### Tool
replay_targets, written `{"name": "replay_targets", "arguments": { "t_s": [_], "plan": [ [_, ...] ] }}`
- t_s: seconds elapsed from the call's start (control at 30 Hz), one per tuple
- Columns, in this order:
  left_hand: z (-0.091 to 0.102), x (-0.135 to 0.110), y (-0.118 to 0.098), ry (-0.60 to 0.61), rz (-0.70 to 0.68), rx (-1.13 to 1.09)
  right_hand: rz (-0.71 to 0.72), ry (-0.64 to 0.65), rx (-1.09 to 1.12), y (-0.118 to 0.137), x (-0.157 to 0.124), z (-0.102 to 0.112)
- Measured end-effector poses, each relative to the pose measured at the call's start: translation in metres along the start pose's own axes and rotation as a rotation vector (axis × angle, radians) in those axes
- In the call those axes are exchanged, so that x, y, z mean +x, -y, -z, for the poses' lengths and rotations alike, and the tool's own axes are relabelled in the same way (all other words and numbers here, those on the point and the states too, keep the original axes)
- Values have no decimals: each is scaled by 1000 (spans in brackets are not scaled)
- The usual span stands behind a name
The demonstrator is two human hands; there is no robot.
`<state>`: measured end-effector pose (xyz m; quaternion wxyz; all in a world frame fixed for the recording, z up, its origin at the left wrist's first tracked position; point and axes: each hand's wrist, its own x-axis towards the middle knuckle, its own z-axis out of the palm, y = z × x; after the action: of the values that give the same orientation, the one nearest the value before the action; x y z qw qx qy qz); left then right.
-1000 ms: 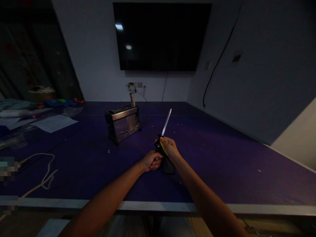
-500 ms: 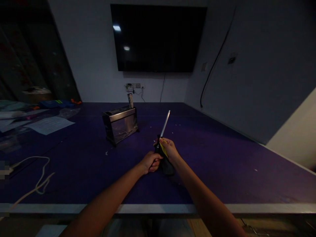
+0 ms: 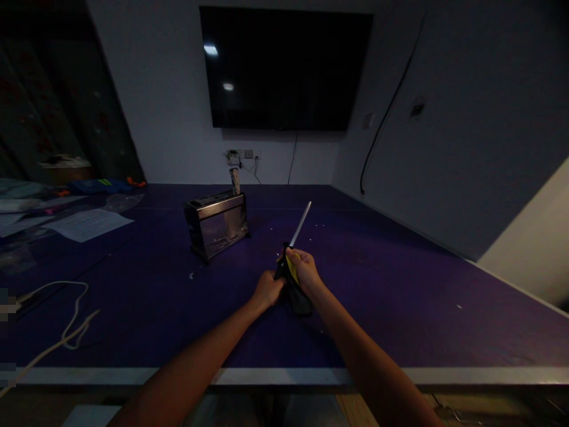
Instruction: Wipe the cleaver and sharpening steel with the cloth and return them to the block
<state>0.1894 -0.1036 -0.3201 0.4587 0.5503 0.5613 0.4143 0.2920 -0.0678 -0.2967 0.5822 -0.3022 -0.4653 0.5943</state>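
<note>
A black-and-yellow tool (image 3: 300, 303) with a long, thin, pale rod (image 3: 301, 224) is in my hands near the middle of the table. Its rod points up and away to the right, while the wide black end hangs toward me; the dim light hides its exact kind. My right hand (image 3: 306, 270) is closed round the upper part at the yellow piece, thumb on top, just below the rod. On the left side of the black body, my left hand (image 3: 268, 289) grips with its thumb against it; its other fingers are mostly hidden.
A metal-fronted slotted holder (image 3: 222, 228), with one patterned upright piece (image 3: 235, 181), stands left beyond my hands. Papers (image 3: 91, 225) and clutter lie far left, a white cable (image 3: 73, 320) near left. The table's pale front edge (image 3: 284, 376) is close; a wall-mounted screen (image 3: 288, 71) hangs behind.
The rod has tipped slightly to the right. My left hand has shifted a little up and left and turned, so its curled fingers show less.
</note>
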Motion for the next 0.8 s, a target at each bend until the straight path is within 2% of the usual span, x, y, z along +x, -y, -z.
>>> {"name": "replay_targets", "arguments": {
  "t_s": [0.17, 0.33, 0.43, 0.57, 0.67, 0.8],
  "plan": [
    [4, 4, -1, -71, -66, 138, 16, -11, 2, 0, 0, -1],
    [10, 0, -4, -150, -118, 628, 49, -118, -60, -7, 4, 4],
    [12, -1, -5, -144, -124, 716, 40, -140, -82, -11, 6, 8],
    [10, 1, -6, -102, -142, 572, 9, -113, -47, -10, 5, 7],
    [7, 0, -5, -48, -74, 330, -1, -100, -8, -6, 4, 5],
    [6, -6, -6, 154, 80, -70, -15, -88, 44, 0, 3, 5]
  ]
}}
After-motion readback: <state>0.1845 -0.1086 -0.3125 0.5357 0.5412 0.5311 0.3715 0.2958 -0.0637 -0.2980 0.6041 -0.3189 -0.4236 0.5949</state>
